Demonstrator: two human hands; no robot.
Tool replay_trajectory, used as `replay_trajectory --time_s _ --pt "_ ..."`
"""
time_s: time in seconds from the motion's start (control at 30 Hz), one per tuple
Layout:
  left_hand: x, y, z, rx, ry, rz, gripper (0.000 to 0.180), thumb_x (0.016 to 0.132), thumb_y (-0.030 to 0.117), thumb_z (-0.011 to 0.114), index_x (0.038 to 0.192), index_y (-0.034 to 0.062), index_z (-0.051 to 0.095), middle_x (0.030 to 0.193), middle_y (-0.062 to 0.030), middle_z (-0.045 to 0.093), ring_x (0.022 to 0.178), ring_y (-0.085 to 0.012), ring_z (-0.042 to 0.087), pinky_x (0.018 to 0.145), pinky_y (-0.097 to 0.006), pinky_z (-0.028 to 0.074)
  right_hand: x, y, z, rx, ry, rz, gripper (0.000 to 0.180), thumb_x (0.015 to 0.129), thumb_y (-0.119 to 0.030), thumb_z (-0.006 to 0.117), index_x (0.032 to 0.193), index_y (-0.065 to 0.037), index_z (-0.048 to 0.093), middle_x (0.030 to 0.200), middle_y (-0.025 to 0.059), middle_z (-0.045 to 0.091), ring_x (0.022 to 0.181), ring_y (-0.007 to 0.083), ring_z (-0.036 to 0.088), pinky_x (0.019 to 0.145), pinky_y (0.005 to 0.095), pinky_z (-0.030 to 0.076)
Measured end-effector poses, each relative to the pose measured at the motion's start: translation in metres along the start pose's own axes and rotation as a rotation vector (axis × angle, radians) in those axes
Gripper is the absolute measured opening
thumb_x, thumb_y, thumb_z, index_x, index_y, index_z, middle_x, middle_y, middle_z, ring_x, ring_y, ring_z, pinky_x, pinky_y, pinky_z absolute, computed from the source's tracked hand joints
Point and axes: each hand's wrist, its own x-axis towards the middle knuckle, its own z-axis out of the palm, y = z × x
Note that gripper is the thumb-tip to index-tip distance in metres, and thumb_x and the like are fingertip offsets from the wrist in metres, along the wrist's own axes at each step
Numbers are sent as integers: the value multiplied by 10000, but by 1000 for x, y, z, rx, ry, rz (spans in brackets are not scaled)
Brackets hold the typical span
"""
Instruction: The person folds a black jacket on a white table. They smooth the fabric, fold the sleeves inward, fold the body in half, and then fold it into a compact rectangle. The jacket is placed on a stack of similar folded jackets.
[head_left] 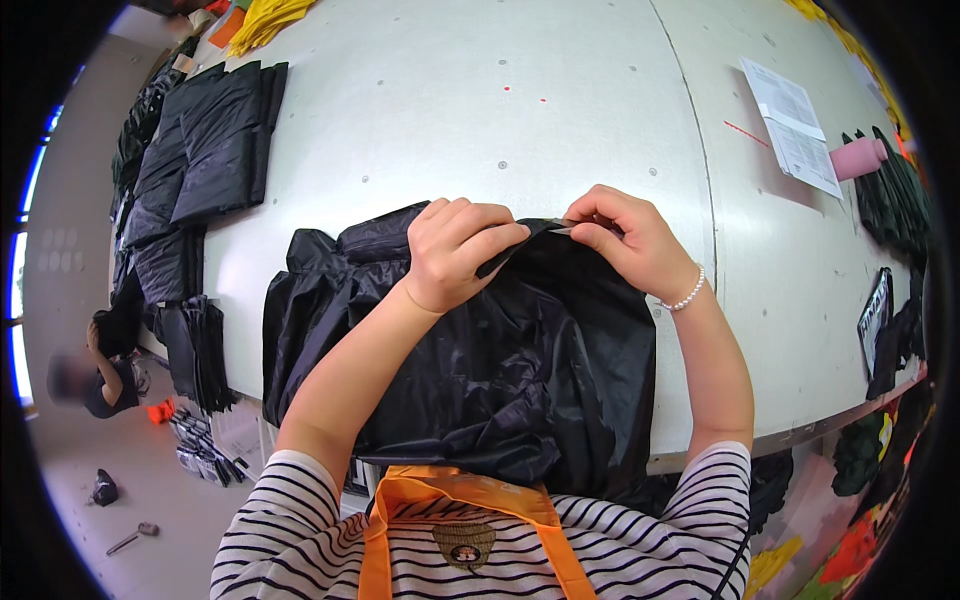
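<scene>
A black, shiny nylon-like garment [470, 370] lies bunched on the table in front of me and hangs over the near edge against my body. My left hand [455, 248] is closed on its far edge, thumb and forefinger pinching the hem. Just to the right, my right hand [622, 238] is closed with fingers curled. From its fingertips a small silvery, blade-like tool [562, 229] points left at the pinched hem. Its exact kind is mostly hidden by the fingers. A short gap separates the two hands.
Folded black garments [225, 140] are stacked at the left. Printed paper sheets [793, 120] lie at the right beside a pink thread cone [858, 158] and more black pieces [895, 205]. Yellow cloth [268, 22] sits at the far left. Another person [100, 375] is beyond the table's left end.
</scene>
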Motion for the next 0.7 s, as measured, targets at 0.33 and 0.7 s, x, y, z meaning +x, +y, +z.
replay_trajectory --time_s 0.33,0.7 --pt "2 2 0 7 -2 -7 312 564 29 760 851 105 664 820 -17 641 607 -165 553 542 -284 384 9 -6 1 -119 -25 -47 128 866 -169 630 874 -41 630 795 62 623 665 166 557 628 269 445" --pt "0 0 2 -26 5 -26 319 566 2 757 856 99 668 825 -23 641 628 -168 566 555 -284 396 6 58 -28 -64 325 148 174 915 -189 594 925 -16 610 720 -6 555 652 72 459 608 221 399"
